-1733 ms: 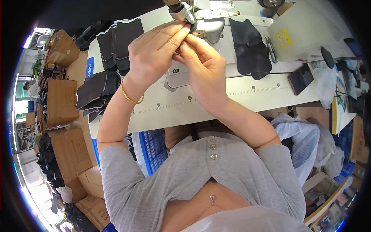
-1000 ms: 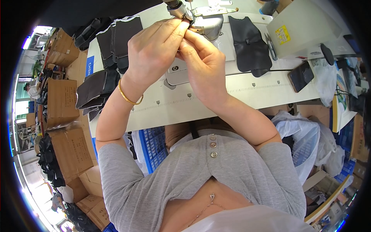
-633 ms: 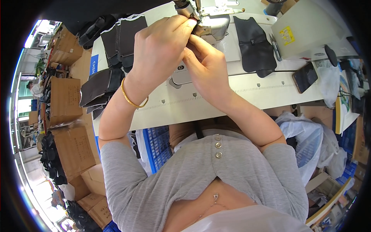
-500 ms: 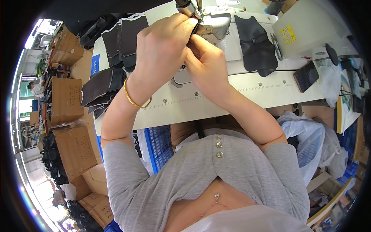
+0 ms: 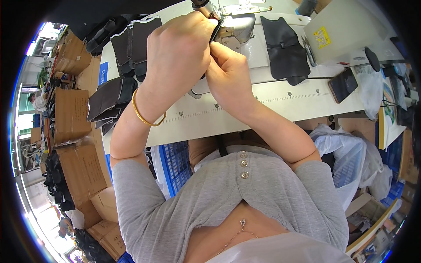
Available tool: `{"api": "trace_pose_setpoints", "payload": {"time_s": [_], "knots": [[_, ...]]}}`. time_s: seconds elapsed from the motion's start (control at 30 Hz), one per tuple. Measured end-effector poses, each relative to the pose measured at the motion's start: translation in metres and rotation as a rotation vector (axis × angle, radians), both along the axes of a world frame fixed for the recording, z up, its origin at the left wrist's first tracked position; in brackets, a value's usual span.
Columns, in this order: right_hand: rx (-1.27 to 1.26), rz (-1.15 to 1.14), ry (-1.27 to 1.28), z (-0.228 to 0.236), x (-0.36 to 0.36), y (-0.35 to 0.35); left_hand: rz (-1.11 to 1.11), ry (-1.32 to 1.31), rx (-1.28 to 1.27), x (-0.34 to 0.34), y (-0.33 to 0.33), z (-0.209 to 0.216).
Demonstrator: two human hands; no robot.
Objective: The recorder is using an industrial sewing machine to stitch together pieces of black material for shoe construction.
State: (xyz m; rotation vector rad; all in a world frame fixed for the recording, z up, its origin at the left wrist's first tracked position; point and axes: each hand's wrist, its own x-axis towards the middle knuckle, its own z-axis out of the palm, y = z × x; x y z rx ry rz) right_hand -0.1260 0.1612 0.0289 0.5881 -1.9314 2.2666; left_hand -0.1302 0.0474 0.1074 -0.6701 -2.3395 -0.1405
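Note:
Both of my hands are closed at the sewing machine head (image 5: 234, 33), holding a dark piece of material (image 5: 215, 30) that shows only as a narrow strip between them. My left hand (image 5: 179, 48) is back up, wearing a gold bangle on the wrist, and covers most of the piece. Just right of it and a little nearer, my right hand (image 5: 229, 72) pinches the same piece, thumb and forefinger together. To the right on the machine bed lies a flat black cut piece (image 5: 286, 50). Stacked dark brown and black pieces (image 5: 112, 98) lie left of my left forearm.
More dark pieces (image 5: 142, 41) lie at the far left of the white table (image 5: 272, 103). Tweezers or snips (image 5: 309, 51) and a phone (image 5: 343, 85) lie on the right. Cardboard boxes (image 5: 72, 114) stand left; a blue crate (image 5: 175, 164) and plastic bags (image 5: 340, 153) sit below the table edge.
The whole view has shifted slightly, so the table and machine appear a little further left. My hands stay closed together by the machine, with slightly more of the dark strip showing between them.

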Motion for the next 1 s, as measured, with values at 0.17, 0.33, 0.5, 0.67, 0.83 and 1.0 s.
{"api": "trace_pose_setpoints", "payload": {"time_s": [0.17, 0.33, 0.5, 0.67, 0.83, 1.0], "knots": [[-0.025, 0.017, -0.011, 0.002, -0.001, 0.000, 0.035, -0.023, -0.008, 0.001, 0.001, 0.002], [-0.053, 0.051, -0.048, 0.008, 0.001, 0.009, 0.043, -0.045, 0.001, 0.003, 0.005, 0.005], [-0.029, 0.045, -0.056, 0.017, 0.001, 0.024, 0.032, -0.067, 0.056, 0.008, 0.008, 0.005], [-0.006, 0.087, -0.062, 0.025, 0.001, 0.039, -0.019, 0.012, 0.142, 0.012, 0.013, -0.004], [0.026, 0.114, -0.067, 0.026, -0.002, 0.048, -0.019, 0.007, 0.299, 0.021, 0.022, -0.013], [-0.026, 0.100, -0.132, 0.021, 0.006, 0.050, -0.112, -0.035, 0.555, 0.029, 0.019, -0.030]]}}
